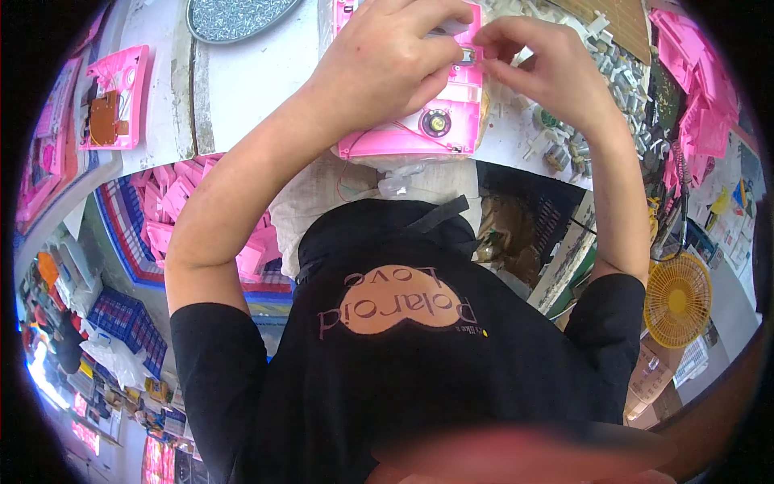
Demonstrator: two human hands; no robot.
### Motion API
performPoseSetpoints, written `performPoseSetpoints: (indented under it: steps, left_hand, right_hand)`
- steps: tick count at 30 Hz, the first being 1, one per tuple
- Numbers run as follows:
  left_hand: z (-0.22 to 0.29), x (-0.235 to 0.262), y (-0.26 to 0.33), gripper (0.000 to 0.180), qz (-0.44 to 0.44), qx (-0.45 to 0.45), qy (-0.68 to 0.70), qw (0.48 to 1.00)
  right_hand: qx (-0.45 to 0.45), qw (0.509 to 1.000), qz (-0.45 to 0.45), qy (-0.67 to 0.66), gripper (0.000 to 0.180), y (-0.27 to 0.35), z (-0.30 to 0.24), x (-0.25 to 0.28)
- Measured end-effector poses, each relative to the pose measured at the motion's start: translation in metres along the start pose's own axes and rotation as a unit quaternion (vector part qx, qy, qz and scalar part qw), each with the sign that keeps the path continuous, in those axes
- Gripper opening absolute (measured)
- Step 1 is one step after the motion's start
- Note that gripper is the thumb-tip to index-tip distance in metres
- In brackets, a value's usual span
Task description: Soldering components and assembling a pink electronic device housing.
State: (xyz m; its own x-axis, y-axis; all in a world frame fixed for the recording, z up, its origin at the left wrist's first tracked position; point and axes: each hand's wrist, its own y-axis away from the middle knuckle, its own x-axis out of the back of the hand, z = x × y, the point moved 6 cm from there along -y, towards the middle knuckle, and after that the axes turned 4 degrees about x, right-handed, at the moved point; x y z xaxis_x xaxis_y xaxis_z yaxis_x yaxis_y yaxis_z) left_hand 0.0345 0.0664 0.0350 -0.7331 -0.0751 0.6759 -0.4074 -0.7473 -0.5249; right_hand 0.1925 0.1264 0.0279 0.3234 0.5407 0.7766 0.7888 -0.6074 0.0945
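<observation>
A pink plastic casing [385,143] lies open on the table, with a round black speaker [436,123] and thin wires inside. My left hand [391,64] rests over the casing, its fingers curled down; what they grip is hidden beneath them. A small silver motor [467,55] sits at the casing's right side. My right hand [552,68] reaches in from the right, thumb and forefinger closed around the motor's right end. The left fingertips are close beside it.
A tray of small screws [238,18] stands at the back left. Another pink casing with a brown board [103,119] lies farther left. Many small motors [556,157] are heaped on the right. Pink parts [181,189] fill a crate below the table's edge; a yellow fan [677,300] stands right.
</observation>
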Motion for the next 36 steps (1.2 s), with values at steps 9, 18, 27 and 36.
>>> performPoseSetpoints:
  steps: [9,18,27,36]
  left_hand:
    - [-0.003,-0.004,0.004,0.015,0.029,-0.029,-0.008,0.999]
    - [-0.004,-0.005,0.003,0.017,0.017,-0.012,0.004,1.0]
    - [0.002,0.001,-0.002,0.017,-0.031,0.002,-0.038,0.999]
    - [-0.007,-0.001,0.005,0.021,-0.004,0.006,-0.05,0.999]
  right_hand:
    - [0.194,0.953,-0.049,0.227,0.023,-0.012,-0.03,-0.002]
    - [0.193,0.951,-0.073,0.228,0.022,-0.013,-0.021,-0.007]
    - [0.084,0.994,-0.033,0.057,0.026,-0.008,0.0,0.004]
    - [0.143,0.955,0.228,0.126,0.035,0.042,-0.007,-0.027]
